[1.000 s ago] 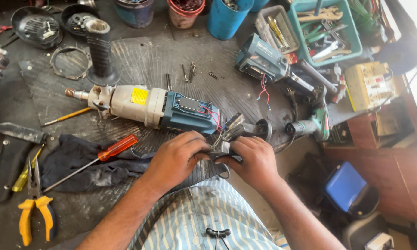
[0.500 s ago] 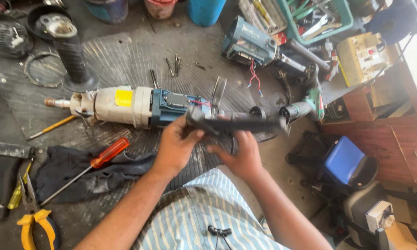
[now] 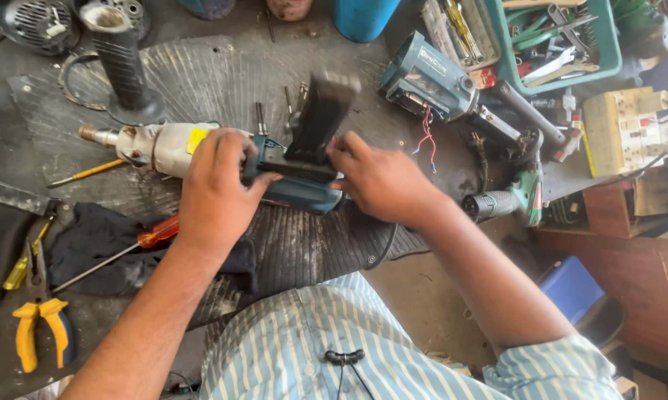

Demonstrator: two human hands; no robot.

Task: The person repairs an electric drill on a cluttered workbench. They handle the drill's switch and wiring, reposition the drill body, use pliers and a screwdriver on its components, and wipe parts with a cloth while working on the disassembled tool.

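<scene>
Black rubber, ribbed like a fan, makes the big mat [image 3: 223, 81] under all the work. On it lies the long drill [image 3: 200, 152], pale at the nose and blue-green at the back, flat on its side. The left hand [image 3: 215, 185] is wrapped over the middle of the drill and presses it down. The right hand [image 3: 382, 181] has its fingers closed on the black handle piece [image 3: 319, 118], which stands up at the back end of the drill and looks blurry. A second blue-green tool [image 3: 430, 78] sits just past the right hand, with red wires [image 3: 425, 137] hanging out of it. A dark cloth [image 3: 104, 241] lies near the left arm, with a red screwdriver [image 3: 145, 241] on it. Yellow pliers [image 3: 41, 330] rest well apart, low on the left. Small screws [image 3: 293, 100] lie loose behind the handle. The handle could slip sideways if the drill rolls on the ribs. A quick elbow could also knock the screws away and lose them.
</scene>
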